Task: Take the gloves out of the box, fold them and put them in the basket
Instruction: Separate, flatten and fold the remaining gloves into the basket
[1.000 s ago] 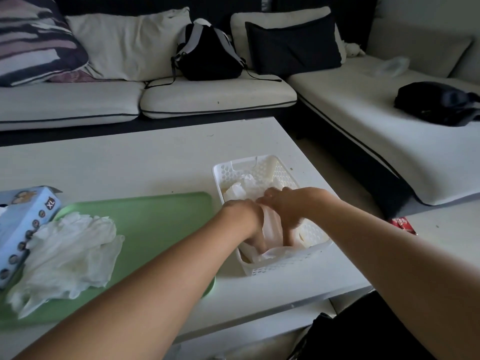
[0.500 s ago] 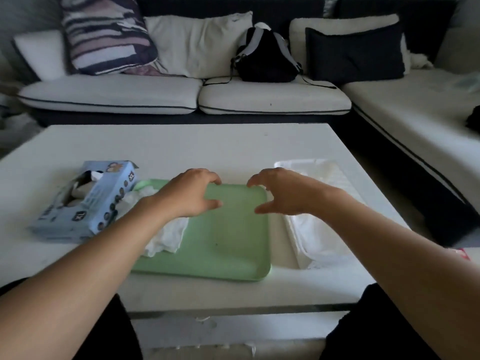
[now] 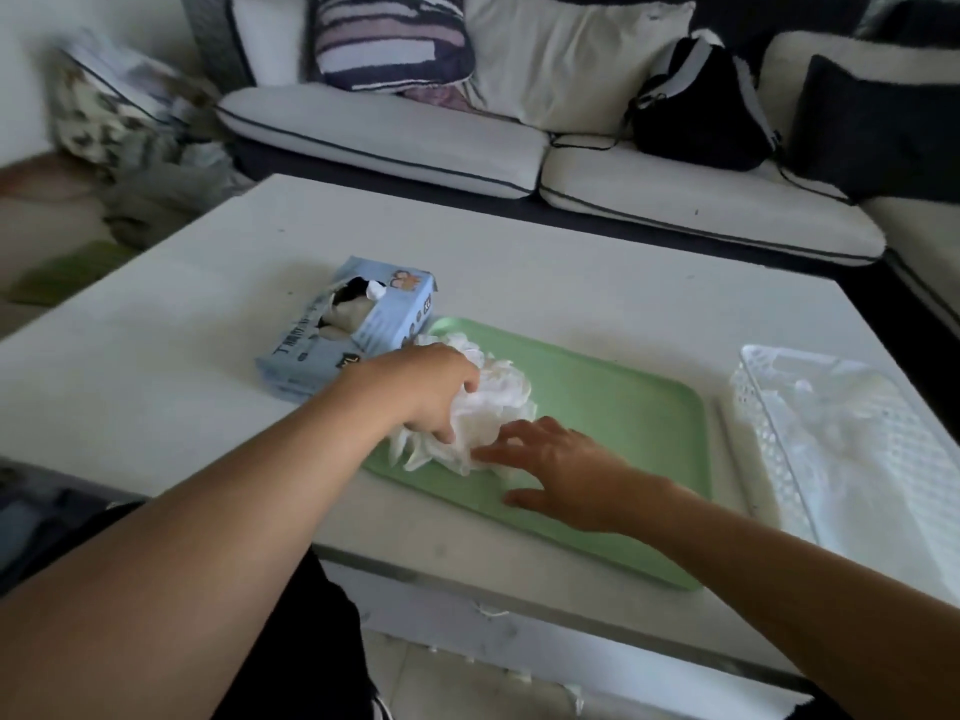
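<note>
1. My left hand sits on the left end of the heap of white gloves, its fingers curled into the crumpled material and gripping it.
2. My right hand lies flat on the near side of the heap, fingers straight and spread; the fingertips touch the gloves' near edge and the thumb points left along the tray.
3. The heap rests on the left part of the pale green tray, which lies on the white coffee table.
4. The blue glove box stands just left of the tray's far-left corner, close beside the heap. Its torn top opening faces up, and something pale shows inside, probably more gloves, though the blur makes that unsure.
5. The white perforated basket stands to the right of the tray, near the table's right edge, apart from both hands. It holds white material, which looks like gloves already laid inside.
6. Beyond the table's far edge runs a white sofa with a striped cushion and a black backpack on it.
</note>
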Action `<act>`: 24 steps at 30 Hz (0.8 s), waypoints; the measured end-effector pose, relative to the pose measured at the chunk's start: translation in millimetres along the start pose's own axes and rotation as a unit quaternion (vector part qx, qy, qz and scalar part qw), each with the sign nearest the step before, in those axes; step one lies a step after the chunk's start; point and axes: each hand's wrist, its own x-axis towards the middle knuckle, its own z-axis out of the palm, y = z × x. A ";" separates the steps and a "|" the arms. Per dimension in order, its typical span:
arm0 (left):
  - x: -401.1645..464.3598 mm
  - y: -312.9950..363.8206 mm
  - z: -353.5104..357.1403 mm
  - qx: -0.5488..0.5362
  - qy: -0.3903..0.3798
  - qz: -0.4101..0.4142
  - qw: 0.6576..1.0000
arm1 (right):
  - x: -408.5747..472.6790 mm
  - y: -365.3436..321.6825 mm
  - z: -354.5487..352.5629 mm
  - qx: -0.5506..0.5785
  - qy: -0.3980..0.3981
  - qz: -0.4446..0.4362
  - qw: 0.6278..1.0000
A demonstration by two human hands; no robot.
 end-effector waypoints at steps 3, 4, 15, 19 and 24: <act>0.2 -5.1 8.4 0.014 -0.028 0.015 0.999 | 1.9 4.5 3.6 0.028 0.029 0.014 0.999; 0.5 -8.6 12.8 0.016 -0.031 0.018 0.999 | 4.3 6.5 3.1 0.056 0.035 0.014 0.998; 2.2 -9.4 1.3 -0.031 -0.035 0.014 0.999 | 8.7 28.2 -37.7 0.309 0.114 0.093 0.939; 8.0 0.4 -6.8 -0.055 -0.030 -0.012 0.998 | 5.7 34.4 -42.3 0.366 0.125 0.114 0.915; 12.7 -7.8 -11.4 -0.001 0.012 -0.031 0.999 | 3.4 42.2 -39.5 0.338 0.068 0.116 0.932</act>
